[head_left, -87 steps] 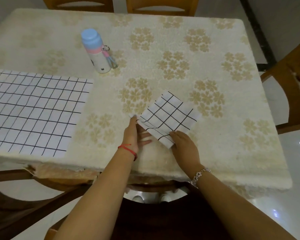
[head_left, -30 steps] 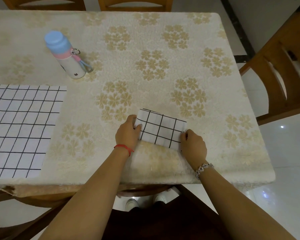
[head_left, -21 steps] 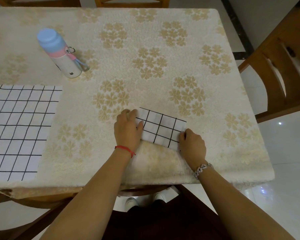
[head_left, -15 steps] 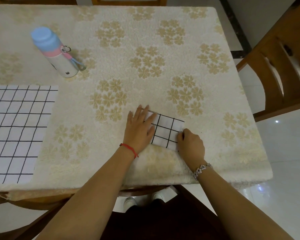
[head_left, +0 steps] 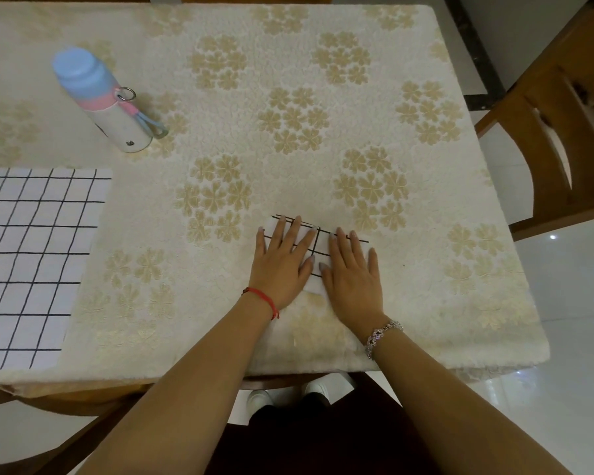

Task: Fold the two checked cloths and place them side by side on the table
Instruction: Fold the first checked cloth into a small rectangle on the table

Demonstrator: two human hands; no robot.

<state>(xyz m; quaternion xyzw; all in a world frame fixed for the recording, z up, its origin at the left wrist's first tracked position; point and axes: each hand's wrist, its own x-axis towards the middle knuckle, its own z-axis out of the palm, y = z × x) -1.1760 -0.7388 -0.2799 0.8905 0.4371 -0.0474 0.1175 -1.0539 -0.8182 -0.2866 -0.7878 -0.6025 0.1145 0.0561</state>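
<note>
A small folded white cloth with a black check (head_left: 318, 250) lies near the table's front edge, right of centre. Both hands press flat on it with fingers spread. My left hand (head_left: 283, 265) covers its left half and my right hand (head_left: 352, 269) covers its right half, so only a strip between them and its far edge show. A second checked cloth (head_left: 31, 262) lies unfolded and flat at the table's left edge, partly out of view.
The table (head_left: 288, 80) has a cream covering with gold flower patterns. A white bottle with a blue cap and pink band (head_left: 100, 101) stands at the back left. A wooden chair (head_left: 563, 132) stands at the right side.
The cloth went from loosely held and half-folded to a small flat fold. My right hand moved from its right corner onto it and both hands flattened out on top.
</note>
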